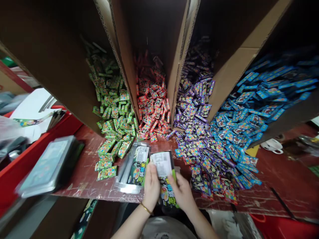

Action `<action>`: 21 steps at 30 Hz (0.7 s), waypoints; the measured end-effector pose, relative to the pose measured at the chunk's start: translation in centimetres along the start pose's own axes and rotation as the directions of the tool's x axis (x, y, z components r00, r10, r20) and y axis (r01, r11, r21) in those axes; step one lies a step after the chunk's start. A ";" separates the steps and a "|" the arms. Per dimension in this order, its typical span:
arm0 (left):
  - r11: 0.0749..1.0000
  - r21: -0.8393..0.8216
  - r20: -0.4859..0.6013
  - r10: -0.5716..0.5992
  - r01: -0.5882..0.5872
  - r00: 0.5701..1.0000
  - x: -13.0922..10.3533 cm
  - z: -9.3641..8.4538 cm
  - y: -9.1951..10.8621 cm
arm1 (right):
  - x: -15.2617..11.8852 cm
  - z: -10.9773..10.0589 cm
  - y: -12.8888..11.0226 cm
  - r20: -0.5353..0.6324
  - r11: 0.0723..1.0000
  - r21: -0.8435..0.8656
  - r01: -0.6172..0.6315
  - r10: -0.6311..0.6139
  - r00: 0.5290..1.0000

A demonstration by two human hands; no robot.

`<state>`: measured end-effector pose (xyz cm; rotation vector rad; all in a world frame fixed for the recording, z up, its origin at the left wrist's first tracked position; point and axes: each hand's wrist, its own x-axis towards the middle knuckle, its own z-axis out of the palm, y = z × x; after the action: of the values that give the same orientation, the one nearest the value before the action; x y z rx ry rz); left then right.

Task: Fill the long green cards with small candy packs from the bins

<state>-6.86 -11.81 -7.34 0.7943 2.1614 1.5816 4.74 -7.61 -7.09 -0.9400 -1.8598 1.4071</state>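
Note:
My left hand [152, 186] and my right hand [181, 191] hold a black printed card [167, 192] between them, close to the table's front edge. Colourful lettering and a white label show on the card. Just left of it lies a clear plastic pack [132, 169] with a similar black card in it. Small green packets [108, 174] lie beyond this pack. To the right of my right hand, purple packets [198, 172] spread over the table, with a few red ones among them at the front.
Tall cardboard boxes [175, 76] stand at the back, spilling green, red [154, 109], purple and blue packets [239, 122]. A stack of clear plastic packs [47, 166] sits at the left beside a red crate [53, 131]. A white object [272, 146] lies at right.

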 end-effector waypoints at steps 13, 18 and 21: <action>0.997 0.065 0.660 -0.080 0.049 0.747 3.4 -10.7 6.4 | -1.2 -6.0 -2.4 0.121 0.886 -0.376 0.272 -0.244 0.962; 0.840 -0.157 0.724 -0.260 0.519 0.639 2.8 -10.7 5.9 | 0.1 -6.5 -1.9 0.034 0.971 -0.123 0.203 -0.201 0.979; 0.754 -0.297 0.634 -0.302 0.585 0.711 2.4 -11.6 4.0 | 0.9 -4.7 -1.6 -0.157 0.983 -0.026 0.179 -0.181 0.971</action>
<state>-14.50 -18.11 0.25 0.4144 1.3128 1.3125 7.74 -4.66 -4.38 -0.8400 -1.7869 1.1795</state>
